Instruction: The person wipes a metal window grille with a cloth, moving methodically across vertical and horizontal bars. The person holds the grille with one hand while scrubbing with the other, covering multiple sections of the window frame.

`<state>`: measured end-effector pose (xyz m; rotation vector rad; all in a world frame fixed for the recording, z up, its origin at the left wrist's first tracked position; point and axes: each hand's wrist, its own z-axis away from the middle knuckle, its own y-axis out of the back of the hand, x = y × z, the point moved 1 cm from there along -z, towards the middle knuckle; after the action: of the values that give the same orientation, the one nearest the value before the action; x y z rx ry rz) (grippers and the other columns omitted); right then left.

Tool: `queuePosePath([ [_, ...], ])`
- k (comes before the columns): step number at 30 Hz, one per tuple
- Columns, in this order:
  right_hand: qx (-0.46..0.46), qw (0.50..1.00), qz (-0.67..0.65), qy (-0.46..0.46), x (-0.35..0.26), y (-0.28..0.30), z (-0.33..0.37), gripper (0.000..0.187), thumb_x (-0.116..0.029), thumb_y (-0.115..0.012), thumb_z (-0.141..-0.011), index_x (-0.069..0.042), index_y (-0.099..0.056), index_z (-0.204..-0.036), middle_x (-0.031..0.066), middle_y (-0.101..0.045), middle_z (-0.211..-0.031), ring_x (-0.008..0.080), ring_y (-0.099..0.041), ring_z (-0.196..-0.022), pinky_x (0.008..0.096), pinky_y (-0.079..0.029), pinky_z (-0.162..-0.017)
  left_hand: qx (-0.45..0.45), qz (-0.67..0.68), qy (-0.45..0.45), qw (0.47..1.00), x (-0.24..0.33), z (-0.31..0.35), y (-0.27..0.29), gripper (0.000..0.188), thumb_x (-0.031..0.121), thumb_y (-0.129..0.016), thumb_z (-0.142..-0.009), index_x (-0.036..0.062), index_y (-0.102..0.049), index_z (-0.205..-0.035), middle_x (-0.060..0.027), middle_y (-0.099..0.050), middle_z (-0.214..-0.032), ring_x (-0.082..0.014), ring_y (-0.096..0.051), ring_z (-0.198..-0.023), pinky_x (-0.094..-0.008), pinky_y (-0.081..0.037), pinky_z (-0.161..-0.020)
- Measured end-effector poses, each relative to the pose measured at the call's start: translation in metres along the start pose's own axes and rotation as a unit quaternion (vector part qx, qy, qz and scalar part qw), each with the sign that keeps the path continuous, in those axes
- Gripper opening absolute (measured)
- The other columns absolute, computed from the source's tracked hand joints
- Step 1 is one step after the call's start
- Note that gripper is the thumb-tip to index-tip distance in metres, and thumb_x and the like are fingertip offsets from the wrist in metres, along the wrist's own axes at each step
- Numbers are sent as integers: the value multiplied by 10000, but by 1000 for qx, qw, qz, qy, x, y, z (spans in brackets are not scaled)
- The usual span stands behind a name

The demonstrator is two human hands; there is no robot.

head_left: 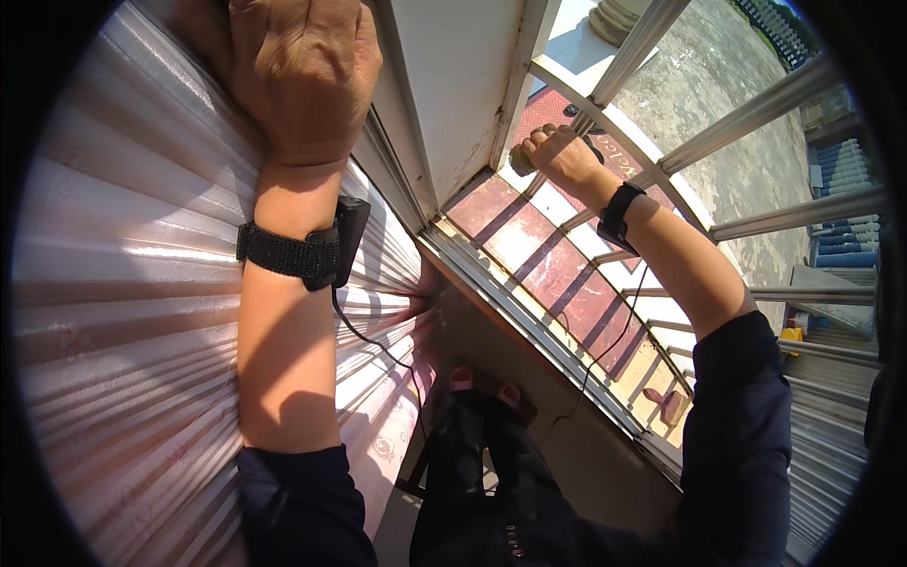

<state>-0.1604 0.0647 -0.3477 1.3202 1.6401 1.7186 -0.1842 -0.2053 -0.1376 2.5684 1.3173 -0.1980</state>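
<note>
My right hand (569,163) reaches through the open window to the white metal bars (737,118). Its fingers are closed, and a small crumpled brown cloth (521,161) pokes out beside them. It is close to one bar, above the reddish sill (567,274). My left hand (304,77) is at the upper left, back of the hand up, next to the pale pink curtain (132,312) and the window frame (402,142). Its fingertips are hidden past the top edge. Both wrists wear black straps with thin cables.
A sliding window track (548,345) runs diagonally below the bars. Outside are a red doormat (553,104), a concrete yard (737,57) and stacked blue-grey tiles (844,198). A reddish-brown object (669,404) lies on the lower sill. My feet in pink footwear (461,378) are below.
</note>
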Motion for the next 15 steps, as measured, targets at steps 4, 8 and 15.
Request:
queuePosePath([
  [4, -124, 824, -399, -382, -38, -75, 30, 405, -232, -588, -910, -40, -390, -1206, 245, -635, -979, 362, -646, -876, 409, -508, -754, 36, -59, -86, 994, -10, 1, -5, 356, 219, -380, -1001, 56, -688, -926, -77, -676, -1165, -255, -413, -1336, -449, -99, -1174],
  [8, 149, 301, -775, -536, -52, -119, 6, 456, -197, -606, -897, 22, -408, -1244, 129, -568, -1084, 260, -590, -947, 343, -482, -853, 2, -84, -96, 992, -13, -1, -4, 251, 130, -440, -924, 119, -650, -1061, -27, -653, -1205, -222, -496, -1222, -429, -236, -1126],
  [15, 544, 606, -437, -382, -44, -97, -68, 421, 100, -571, -769, -73, -499, -1147, 172, -420, -1268, 346, -468, -1166, 367, -402, -990, -49, -132, -4, 990, -10, 14, 3, 215, 54, -584, -862, 61, -650, -1066, -48, -686, -1029, -171, -647, -809, -266, -510, -759],
])
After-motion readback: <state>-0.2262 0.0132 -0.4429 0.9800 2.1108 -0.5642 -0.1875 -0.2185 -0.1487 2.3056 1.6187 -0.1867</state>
